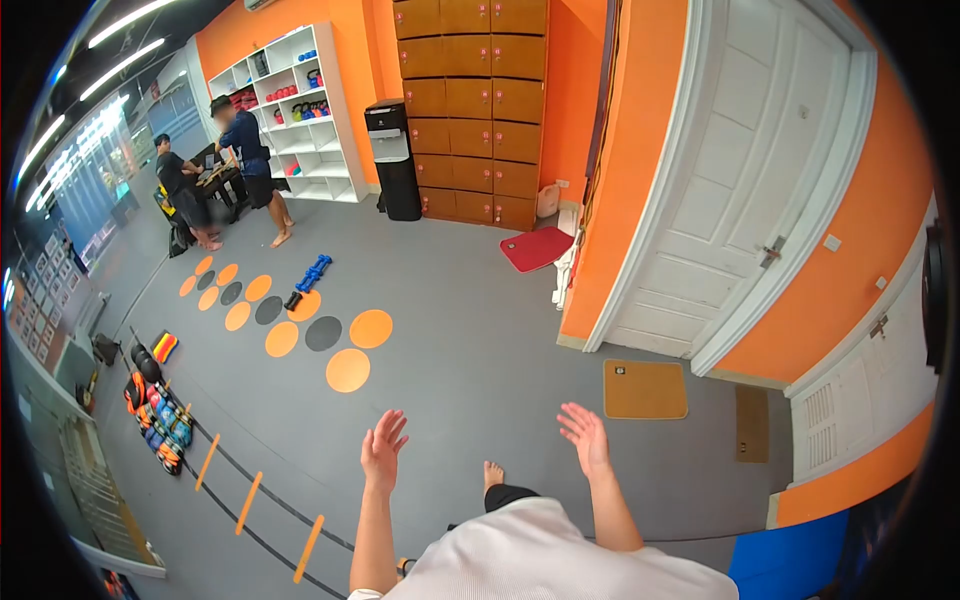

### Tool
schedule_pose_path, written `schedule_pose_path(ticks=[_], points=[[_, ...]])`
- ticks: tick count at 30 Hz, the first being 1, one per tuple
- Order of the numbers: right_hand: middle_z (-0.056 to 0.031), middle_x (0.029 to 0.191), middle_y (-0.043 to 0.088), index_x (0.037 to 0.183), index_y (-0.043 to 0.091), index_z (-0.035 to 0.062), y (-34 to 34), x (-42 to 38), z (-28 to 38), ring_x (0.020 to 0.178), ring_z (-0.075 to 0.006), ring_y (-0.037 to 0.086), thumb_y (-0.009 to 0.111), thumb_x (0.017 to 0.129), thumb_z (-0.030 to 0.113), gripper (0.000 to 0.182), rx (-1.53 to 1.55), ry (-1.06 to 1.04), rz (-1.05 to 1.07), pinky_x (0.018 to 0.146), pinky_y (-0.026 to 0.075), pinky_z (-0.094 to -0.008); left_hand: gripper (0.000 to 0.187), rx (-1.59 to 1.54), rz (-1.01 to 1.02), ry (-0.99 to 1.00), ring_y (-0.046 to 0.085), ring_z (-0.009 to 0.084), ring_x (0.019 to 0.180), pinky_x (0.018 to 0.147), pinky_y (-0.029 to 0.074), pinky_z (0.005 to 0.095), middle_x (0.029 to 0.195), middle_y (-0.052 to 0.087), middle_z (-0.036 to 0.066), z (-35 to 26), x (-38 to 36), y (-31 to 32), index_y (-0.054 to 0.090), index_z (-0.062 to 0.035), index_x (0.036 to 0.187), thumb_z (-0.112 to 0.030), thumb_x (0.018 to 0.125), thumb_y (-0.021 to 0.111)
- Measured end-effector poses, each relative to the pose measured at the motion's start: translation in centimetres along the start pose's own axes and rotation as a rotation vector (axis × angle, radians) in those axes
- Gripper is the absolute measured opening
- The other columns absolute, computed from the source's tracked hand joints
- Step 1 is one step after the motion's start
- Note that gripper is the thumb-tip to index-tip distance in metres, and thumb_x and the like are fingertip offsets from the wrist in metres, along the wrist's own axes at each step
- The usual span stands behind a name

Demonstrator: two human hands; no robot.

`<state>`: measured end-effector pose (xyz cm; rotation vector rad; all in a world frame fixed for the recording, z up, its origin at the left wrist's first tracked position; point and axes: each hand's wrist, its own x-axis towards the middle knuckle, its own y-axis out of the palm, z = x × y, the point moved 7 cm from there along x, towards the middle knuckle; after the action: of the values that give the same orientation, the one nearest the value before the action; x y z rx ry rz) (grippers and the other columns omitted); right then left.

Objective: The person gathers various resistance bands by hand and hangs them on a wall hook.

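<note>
My left hand (383, 450) is held up in front of me, fingers apart, with nothing in it. Raised at about the same height on the other side, my right hand (585, 438) is likewise bare, its fingers spread. A wide gap separates the two hands, and neither touches anything. Beyond the left hand, orange and dark grey round floor markers (348, 370) lie in rows on the grey floor (450, 330). Blue and black dumbbells (312, 275) rest beside those markers. One bare foot (493, 474) shows below, between my hands.
An agility ladder (249, 502) with orange rungs lies at left, near piled gloves and gear (160, 420). Two people (255, 150) stand at the back left by white shelves (290, 110). Wooden lockers (470, 110), a water dispenser (393, 160), a white door (735, 180) and a brown mat (645, 390) are around.
</note>
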<state>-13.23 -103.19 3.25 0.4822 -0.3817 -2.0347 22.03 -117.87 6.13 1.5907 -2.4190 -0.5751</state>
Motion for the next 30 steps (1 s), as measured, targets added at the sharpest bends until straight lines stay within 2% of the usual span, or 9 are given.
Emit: schedule_pose_path(ticks=[4, 7, 11, 15, 18, 21, 24, 28, 30], points=[[-0.0129, 0.13, 0.048, 0.127, 0.044, 0.0017, 5.5, 13.2, 3.1, 0.116, -0.0236, 0.049, 0.032, 0.092, 0.037, 0.051, 0.066, -0.069, 0.049, 0.093, 0.038, -0.035, 0.065, -0.051, -0.137, 0.07, 0.033, 0.0243, 0.129, 0.102, 0.025, 0.0385, 0.137, 0.039, 0.008, -3.3, 8.1, -3.4, 0.038, -0.0083, 0.134, -0.053, 0.088, 0.026], [-0.0139, 0.128, 0.049, 0.125, 0.046, 0.0007, 11.2, 21.8, 4.6, 0.114, -0.0235, 0.051, 0.033, 0.092, 0.038, 0.052, 0.018, -0.077, 0.204, 0.092, 0.04, -0.0348, 0.066, -0.106, -0.224, 0.147, 0.031, 0.0249, 0.13, 0.104, 0.021, 0.0419, 0.138, 0.037, 0.009, -5.2, 14.1, -6.5, 0.036, -0.0073, 0.135, -0.052, 0.089, 0.025], [-0.0119, 0.125, 0.052, 0.123, 0.048, 0.0016, 17.8, 31.1, 6.5, 0.113, -0.0221, 0.051, 0.036, 0.092, 0.036, 0.048, -0.034, -0.046, 0.361, 0.092, 0.04, -0.0337, 0.066, -0.166, -0.331, 0.144, 0.028, 0.0254, 0.132, 0.106, 0.016, 0.0446, 0.14, 0.035, 0.01, -4.0, 22.1, -10.6, 0.033, -0.0068, 0.137, -0.053, 0.09, 0.024], [-0.0116, 0.125, 0.053, 0.122, 0.049, 0.0014, 18.1, 41.8, 8.2, 0.113, -0.0214, 0.052, 0.037, 0.092, 0.033, 0.045, -0.06, -0.109, 0.298, 0.091, 0.04, -0.0332, 0.067, -0.161, -0.355, 0.071, 0.028, 0.0252, 0.132, 0.106, 0.017, 0.0445, 0.14, 0.035, 0.01, -2.3, 33.7, -13.1, 0.032, -0.0072, 0.138, -0.053, 0.09, 0.024], [-0.0131, 0.125, 0.052, 0.121, 0.049, 0.0004, 14.5, 48.4, 9.0, 0.112, -0.0218, 0.052, 0.034, 0.093, 0.03, 0.044, -0.066, -0.128, 0.117, 0.09, 0.041, -0.0331, 0.065, -0.121, -0.277, 0.045, 0.029, 0.0249, 0.132, 0.106, 0.017, 0.0442, 0.14, 0.034, 0.01, -3.1, 44.1, -13.3, 0.032, -0.0076, 0.138, -0.052, 0.09, 0.024], [-0.0132, 0.125, 0.052, 0.122, 0.049, 0.0004, 11.4, 51.6, 10.7, 0.111, -0.0227, 0.052, 0.034, 0.093, 0.03, 0.044, -0.022, -0.103, -0.131, 0.09, 0.041, -0.0334, 0.063, -0.125, -0.206, 0.039, 0.03, 0.0244, 0.132, 0.106, 0.018, 0.0432, 0.14, 0.035, 0.01, -5.0, 55.3, -11.1, 0.033, -0.0076, 0.138, -0.05, 0.091, 0.025], [-0.0135, 0.125, 0.052, 0.121, 0.049, 0.0002, 8.9, 54.4, 12.6, 0.112, -0.024, 0.052, 0.033, 0.092, 0.031, 0.045, 0.008, -0.15, -0.283, 0.09, 0.041, -0.0335, 0.06, -0.054, -0.027, 0.017, 0.032, 0.0241, 0.13, 0.103, 0.024, 0.0408, 0.139, 0.038, 0.009, -6.3, 67.0, -6.8, 0.036, -0.008, 0.136, -0.048, 0.092, 0.028], [-0.0136, 0.124, 0.051, 0.121, 0.049, 0.0001, 5.4, 58.2, 13.9, 0.112, -0.0248, 0.051, 0.031, 0.093, 0.031, 0.046, 0.034, -0.209, -0.424, 0.09, 0.041, -0.0343, 0.062, 0.041, 0.139, -0.082, 0.032, 0.0242, 0.13, 0.102, 0.024, 0.0395, 0.139, 0.037, 0.01, -6.0, 78.7, 2.6, 0.036, -0.0078, 0.136, -0.049, 0.09, 0.029], [-0.0135, 0.124, 0.052, 0.121, 0.049, 0.0001, 3.5, 60.7, 14.5, 0.112, -0.025, 0.051, 0.031, 0.092, 0.032, 0.047, 0.044, -0.24, -0.501, 0.09, 0.04, -0.035, 0.064, 0.069, 0.309, -0.097, 0.032, 0.0242, 0.13, 0.101, 0.025, 0.0393, 0.138, 0.038, 0.009, -4.3, 83.8, 8.1, 0.036, -0.0082, 0.135, -0.051, 0.088, 0.031]])
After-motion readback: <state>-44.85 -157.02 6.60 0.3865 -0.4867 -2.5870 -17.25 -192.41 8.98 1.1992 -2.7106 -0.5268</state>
